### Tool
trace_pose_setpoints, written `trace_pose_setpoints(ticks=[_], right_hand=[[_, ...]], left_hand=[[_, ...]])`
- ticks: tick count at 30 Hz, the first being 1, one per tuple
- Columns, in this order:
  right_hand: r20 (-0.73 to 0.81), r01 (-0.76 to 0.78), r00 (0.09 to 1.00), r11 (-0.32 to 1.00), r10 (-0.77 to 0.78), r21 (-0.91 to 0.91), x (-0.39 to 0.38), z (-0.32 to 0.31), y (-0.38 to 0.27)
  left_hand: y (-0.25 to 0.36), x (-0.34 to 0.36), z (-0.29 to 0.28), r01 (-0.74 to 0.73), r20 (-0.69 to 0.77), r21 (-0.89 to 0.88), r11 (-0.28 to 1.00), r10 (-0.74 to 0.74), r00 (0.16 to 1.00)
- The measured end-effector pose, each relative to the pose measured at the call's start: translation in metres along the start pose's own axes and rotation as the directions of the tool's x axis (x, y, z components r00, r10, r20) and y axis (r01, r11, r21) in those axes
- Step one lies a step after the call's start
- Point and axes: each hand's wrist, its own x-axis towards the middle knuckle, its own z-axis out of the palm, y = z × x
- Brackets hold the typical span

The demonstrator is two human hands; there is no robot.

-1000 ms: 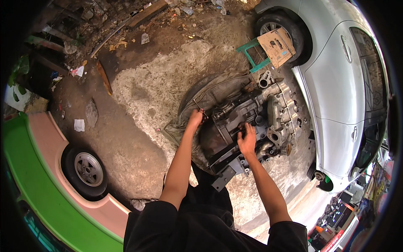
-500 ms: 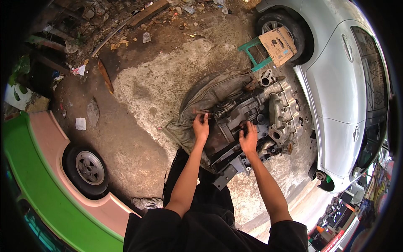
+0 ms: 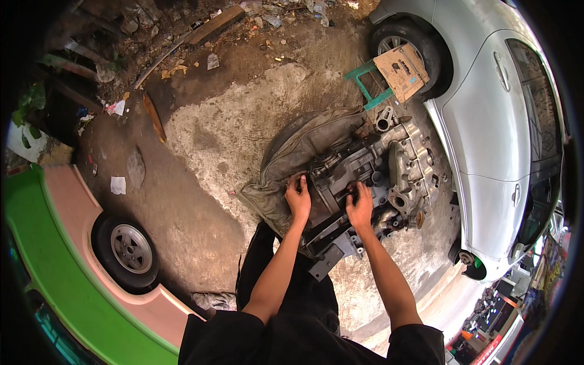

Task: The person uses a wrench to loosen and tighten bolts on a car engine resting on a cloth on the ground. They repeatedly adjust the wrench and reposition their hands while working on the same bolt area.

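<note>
A greasy dark engine block (image 3: 354, 166) lies on the ground in front of me. Its left edge meets the curled fingers of my left hand (image 3: 298, 199), which are closed on it; their tips are partly hidden. Farther right, my right hand (image 3: 360, 207) has its fingers bent around a dark part on the block's upper side, and what lies under them is hard to see. Bright metal castings (image 3: 407, 159) sit along the block's right side. A flat dark bracket (image 3: 326, 263) sticks out at its near end. Beneath the left side spreads a crumpled, dirty cloth (image 3: 286, 149).
A silver car (image 3: 474, 134) stands close on the right. By its wheel is a green stool (image 3: 380, 97) with a worn board (image 3: 401, 72) on it. A green and pink vehicle (image 3: 67, 243) is at the lower left. Litter and a wooden plank (image 3: 216, 25) lie far back.
My left hand has shifted right and slightly nearer, onto the engine block's edge. My right hand stays at nearly the same spot, a little lower in view.
</note>
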Motion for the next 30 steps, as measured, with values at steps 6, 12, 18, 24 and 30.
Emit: trace_pose_setpoints(ticks=[6, 12, 18, 24, 30], right_hand=[[0.172, -0.089, 0.981, 0.996, 0.092, -0.022, 0.005, -0.008, -0.004], [0.097, -0.018, 0.995, 0.999, 0.021, -0.032, 0.000, -0.003, 0.002], [0.066, -0.010, 0.998, 1.000, 0.011, -0.018, -0.001, 0.000, 0.004], [0.116, -0.023, 0.993, 0.999, 0.020, 0.029, 0.003, -0.001, 0.006], [0.101, -0.032, 0.994, 0.999, 0.028, 0.043, 0.002, -0.001, 0.005]], left_hand=[[-0.003, -0.006, 0.007, -0.032, 0.032, 0.065, 0.997, 0.030, 0.999], [-0.006, -0.012, 0.009, -0.110, 0.017, 0.008, 0.994, 0.110, 0.994], [-0.005, -0.008, 0.008, -0.084, -0.008, 0.040, 0.996, 0.085, 0.996], [0.005, 0.020, 0.004, 0.007, 0.052, 0.138, 0.990, -0.014, 0.999], [0.001, 0.069, 0.009, 0.446, 0.207, 0.099, 0.890, -0.456, 0.865]])
